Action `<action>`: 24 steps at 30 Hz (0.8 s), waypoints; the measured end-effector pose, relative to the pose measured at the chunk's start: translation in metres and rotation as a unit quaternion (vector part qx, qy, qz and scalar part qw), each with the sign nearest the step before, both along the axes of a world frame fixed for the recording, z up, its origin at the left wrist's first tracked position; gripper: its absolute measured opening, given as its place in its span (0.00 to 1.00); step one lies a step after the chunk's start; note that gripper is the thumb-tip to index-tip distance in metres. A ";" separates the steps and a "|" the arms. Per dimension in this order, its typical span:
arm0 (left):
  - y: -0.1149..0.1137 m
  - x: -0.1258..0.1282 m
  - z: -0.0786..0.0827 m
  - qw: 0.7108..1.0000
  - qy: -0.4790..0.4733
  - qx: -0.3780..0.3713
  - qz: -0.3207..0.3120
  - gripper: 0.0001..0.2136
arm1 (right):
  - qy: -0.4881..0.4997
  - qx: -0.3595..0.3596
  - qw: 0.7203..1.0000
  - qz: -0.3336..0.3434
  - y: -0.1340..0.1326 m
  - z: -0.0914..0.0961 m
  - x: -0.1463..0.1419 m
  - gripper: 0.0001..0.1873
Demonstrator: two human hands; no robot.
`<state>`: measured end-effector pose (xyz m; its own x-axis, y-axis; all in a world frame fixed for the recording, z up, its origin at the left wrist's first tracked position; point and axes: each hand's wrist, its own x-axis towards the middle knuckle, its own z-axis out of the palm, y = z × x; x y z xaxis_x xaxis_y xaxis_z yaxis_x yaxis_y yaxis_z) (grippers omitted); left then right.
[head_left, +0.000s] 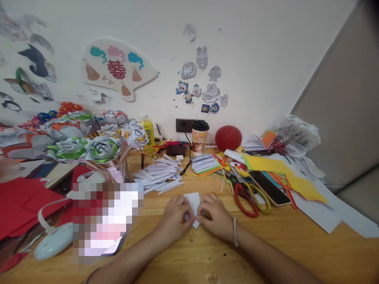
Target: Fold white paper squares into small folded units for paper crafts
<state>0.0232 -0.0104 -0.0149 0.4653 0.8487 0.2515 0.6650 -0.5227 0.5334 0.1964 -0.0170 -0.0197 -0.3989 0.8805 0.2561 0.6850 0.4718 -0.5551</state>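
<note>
Left hand (177, 216) and right hand (215, 216): fingertips pinching one small, white, pointed paper piece (194, 202) between them, over brown wooden tabletop (204, 262). Advisable handling: align edges, press creases firmly.

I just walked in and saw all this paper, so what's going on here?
A person has a small white paper between their left hand and right hand, fingertips close together near its lower end, just above the table. Beyond the hands lies a pile of paper strips. Paper flowers stand to the left; scissors and a dark-screened phone lie to the right.
</note>
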 end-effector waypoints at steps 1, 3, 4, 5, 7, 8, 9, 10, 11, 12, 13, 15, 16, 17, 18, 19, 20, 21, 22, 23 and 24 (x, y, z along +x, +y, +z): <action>0.000 0.000 0.000 1.000 -0.002 -0.001 0.003 0.04 | -0.005 0.005 1.000 -0.003 -0.001 0.000 0.000 0.05; 0.000 -0.002 0.000 1.000 -0.004 -0.006 0.003 0.03 | -0.013 0.013 1.000 -0.008 -0.002 -0.001 0.000 0.06; 0.000 -0.002 0.000 1.000 -0.003 -0.007 0.003 0.03 | -0.017 0.016 1.000 -0.009 -0.003 -0.001 0.000 0.06; 0.000 -0.003 0.000 1.000 0.000 -0.007 0.003 0.03 | -0.020 0.017 1.000 -0.008 -0.003 -0.001 0.000 0.06; 0.000 -0.002 0.000 1.000 0.010 -0.003 0.008 0.03 | -0.027 0.018 0.999 -0.007 -0.004 -0.001 0.000 0.06; 0.000 -0.002 -0.001 1.000 0.015 -0.001 0.012 0.02 | -0.032 0.019 0.999 -0.007 -0.004 -0.001 0.000 0.06; -0.001 -0.002 -0.001 1.000 0.021 0.001 0.015 0.02 | -0.037 0.021 0.999 -0.006 -0.004 0.000 -0.001 0.06; -0.001 -0.001 0.000 1.000 0.025 0.002 0.018 0.02 | -0.042 0.023 0.999 -0.005 -0.004 0.000 -0.001 0.05; -0.001 -0.001 0.000 0.999 0.027 0.001 0.021 0.02 | -0.047 0.025 0.999 -0.004 -0.005 0.000 -0.001 0.05; -0.001 0.000 0.000 0.999 0.028 -0.001 0.023 0.02 | -0.050 0.027 0.998 -0.004 -0.005 0.000 -0.001 0.06; -0.001 0.000 0.001 0.999 0.027 -0.004 0.026 0.02 | -0.052 0.029 0.998 -0.005 -0.006 0.001 -0.002 0.07; -0.002 0.001 0.002 0.999 0.025 -0.008 0.029 0.03 | -0.054 0.032 0.998 -0.007 -0.007 0.002 -0.002 0.08; -0.002 0.001 0.003 0.999 0.024 -0.008 0.030 0.03 | -0.054 0.032 0.998 -0.008 -0.008 0.003 -0.002 0.09; -0.003 0.001 0.003 0.999 0.024 -0.007 0.031 0.03 | -0.054 0.031 0.998 -0.006 -0.009 0.003 -0.001 0.10; -0.003 0.001 0.003 0.999 0.024 -0.006 0.033 0.03 | -0.055 0.027 0.998 -0.003 -0.010 0.004 -0.001 0.11; -0.003 0.001 0.003 0.999 0.023 -0.005 0.034 0.03 | -0.055 0.020 0.998 0.001 -0.010 0.005 0.000 0.12; -0.003 0.001 0.004 0.999 0.022 -0.004 0.034 0.03 | -0.055 0.013 0.998 0.003 -0.011 0.005 0.000 0.14; -0.004 0.001 0.004 0.999 0.022 -0.003 0.034 0.03 | -0.053 0.005 0.999 0.004 -0.012 0.006 0.001 0.16; -0.004 0.001 0.004 0.999 0.022 -0.003 0.033 0.04 | -0.050 -0.002 0.999 0.005 -0.012 0.006 0.001 0.18; -0.004 0.001 0.004 0.999 0.023 -0.002 0.033 0.04 | -0.045 -0.008 0.999 0.006 -0.012 0.007 0.001 0.19; -0.004 0.001 0.004 0.999 0.025 -0.002 0.033 0.03 | -0.039 -0.012 0.999 0.005 -0.012 0.007 0.001 0.18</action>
